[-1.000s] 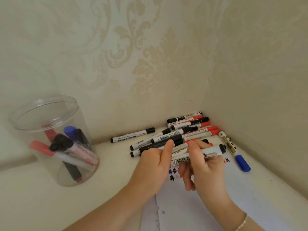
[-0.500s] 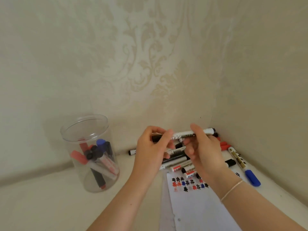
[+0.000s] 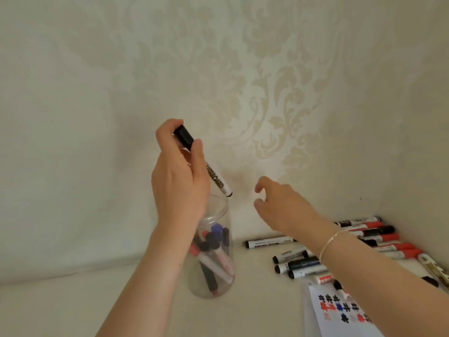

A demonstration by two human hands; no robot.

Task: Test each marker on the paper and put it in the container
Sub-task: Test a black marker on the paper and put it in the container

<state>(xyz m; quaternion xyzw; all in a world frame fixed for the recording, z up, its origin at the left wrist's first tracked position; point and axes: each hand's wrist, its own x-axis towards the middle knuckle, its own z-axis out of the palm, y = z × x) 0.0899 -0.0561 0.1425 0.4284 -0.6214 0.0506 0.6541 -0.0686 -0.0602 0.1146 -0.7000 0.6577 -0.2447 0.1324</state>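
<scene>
Left hand holds marker tilted above container.

The whiteboard marker is white with a black cap. The clear container shows red, black and blue caps. The paper bears red, black and blue hash marks. The wallpaper is cream damask.

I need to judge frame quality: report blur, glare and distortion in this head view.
Head view: soft daylight, no harsh shadows; the marks on the paper are smeared by blur; wide-angle stretch bends the edges; the clear container shows faint sheen; the print on the marker in the left hand is readable.
</scene>
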